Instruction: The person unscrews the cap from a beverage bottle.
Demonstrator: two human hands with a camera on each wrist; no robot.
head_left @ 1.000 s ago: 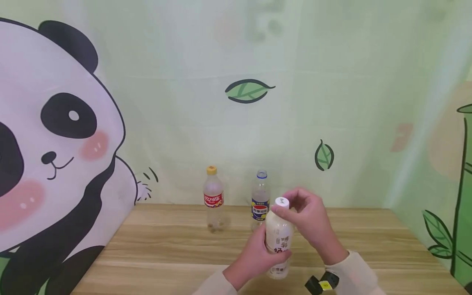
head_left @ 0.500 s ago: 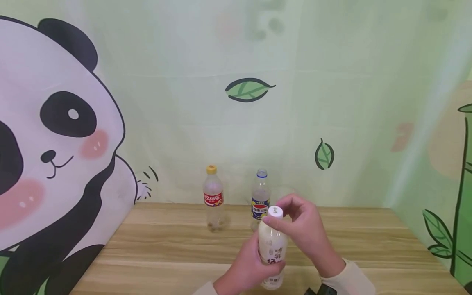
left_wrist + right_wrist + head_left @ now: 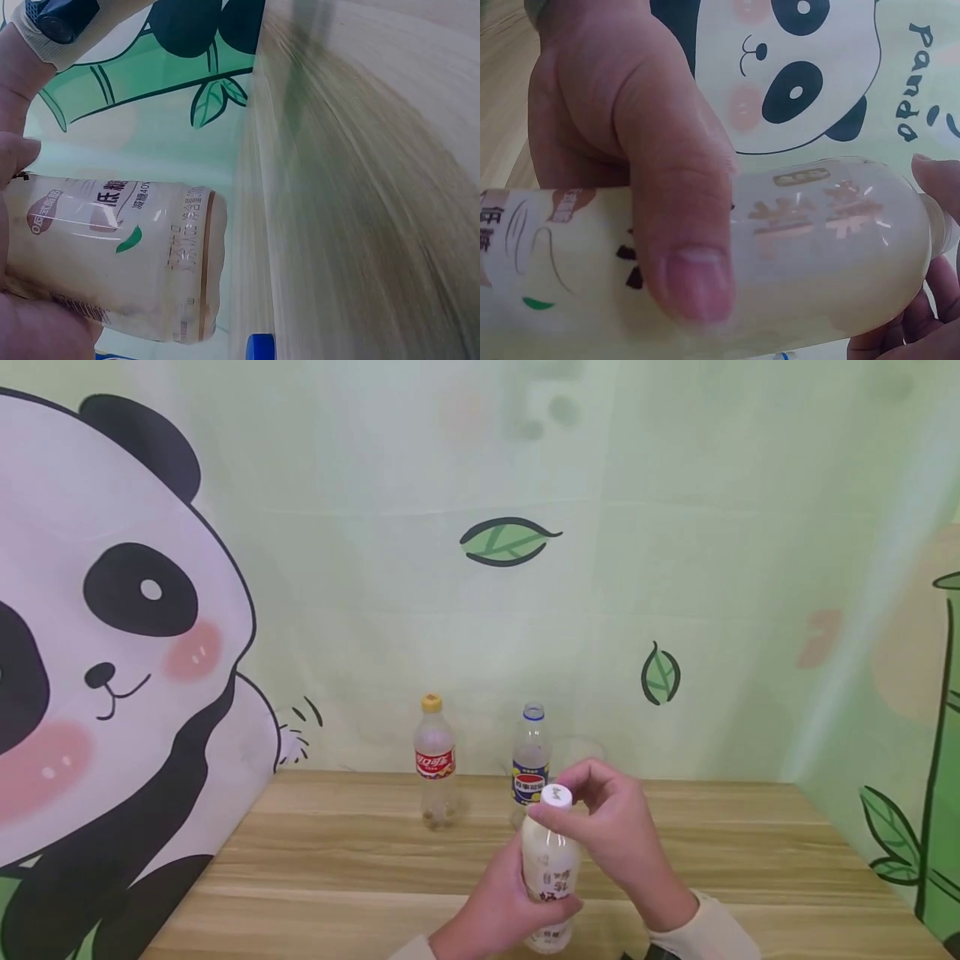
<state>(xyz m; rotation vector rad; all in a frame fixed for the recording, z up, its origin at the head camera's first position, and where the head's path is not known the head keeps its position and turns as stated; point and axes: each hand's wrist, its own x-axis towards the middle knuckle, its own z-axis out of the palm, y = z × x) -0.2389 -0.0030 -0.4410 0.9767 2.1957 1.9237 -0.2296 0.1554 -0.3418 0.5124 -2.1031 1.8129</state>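
A milky plastic bottle (image 3: 551,864) with a white cap (image 3: 557,796) stands nearly upright before me, leaning slightly. Around its body my left hand (image 3: 517,893) is wrapped, the thumb across the printed label; that thumb lies large over the label in the right wrist view. My right hand (image 3: 615,835) pinches the cap at the neck, thumb in front and fingers curled behind. The bottle's lower end (image 3: 150,255) sticks out of the left hand in the left wrist view, close over the table. The fingers behind the bottle are partly hidden.
Behind, a clear bottle with a red label (image 3: 435,764) and yellow cap stands on the wooden table (image 3: 322,868). To its right is an uncapped bottle with a blue label (image 3: 531,768), partly covered by the hands. A small blue object (image 3: 260,347) shows in the left wrist view.
Both hands and the bottle have moved a little down and to the left, nearer to me. The grip on body and cap looks the same; the back bottles stay put.
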